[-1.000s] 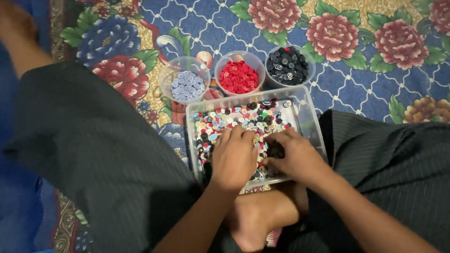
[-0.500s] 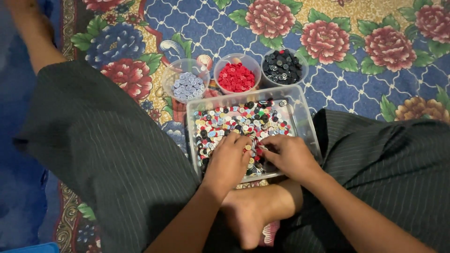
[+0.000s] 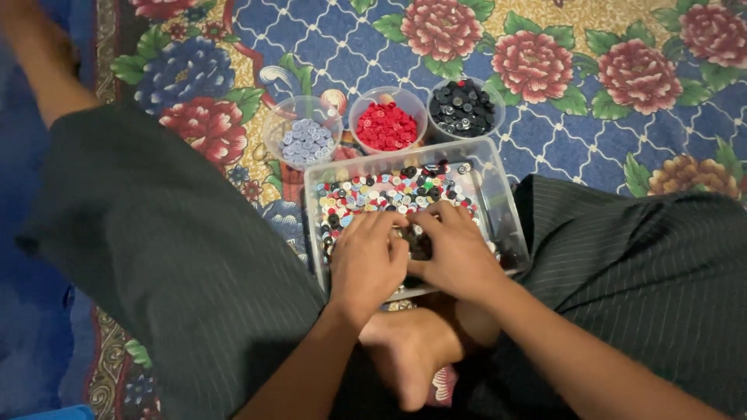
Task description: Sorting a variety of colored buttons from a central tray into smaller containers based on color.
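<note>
Head view looks straight down on both my hands, which lie side by side in a clear rectangular tray (image 3: 507, 208) full of mixed buttons (image 3: 381, 193). My left hand (image 3: 367, 260) lies palm down with its fingers curled into the pile; whether its grip has closed on a button I cannot tell, since the fingertips are buried. My right hand (image 3: 457, 253) touches the left one at the thumb side, fingers bent down onto a dark patch of buttons; its grip is hidden too.

Just past the tray's far edge stand three round clear cups in a row, close to one another and nearly touching the tray: a cup of pale blue buttons (image 3: 302, 140) on the left, a cup of red buttons (image 3: 387, 124) in the middle, a cup of black buttons (image 3: 464, 107) on the right. They stand between the tray and the open carpet.

Below my hands my bare foot (image 3: 408, 350) sits tucked under the tray's near edge. My knees in dark pinstriped cloth (image 3: 163, 249) close in on the tray from both sides, leaving little room left or right. Flowered carpet (image 3: 560, 132) beyond the cups and right of them is the open room.
</note>
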